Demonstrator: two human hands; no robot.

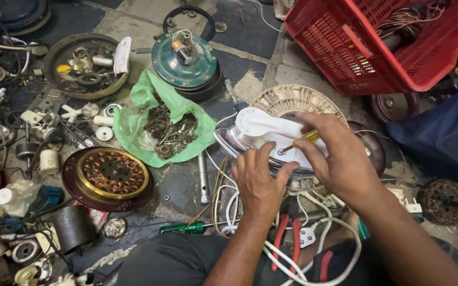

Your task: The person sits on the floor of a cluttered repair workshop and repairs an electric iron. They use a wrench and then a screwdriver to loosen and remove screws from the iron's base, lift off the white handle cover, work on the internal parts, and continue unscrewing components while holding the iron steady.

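A white clothes iron with a shiny metal base lies on the floor in front of me. My left hand rests on its near edge and steadies it. My right hand grips a yellow-handled screwdriver, and the tip points down onto the iron's white top. A white power cord with a plug loops over my lap below the hands. Red-handled pliers lie by my knee.
A green plastic bag of metal scraps sits left of the iron. A copper-wound motor stator, a teal fan motor, a green-handled screwdriver and many loose parts cover the left floor. A red plastic crate stands at upper right.
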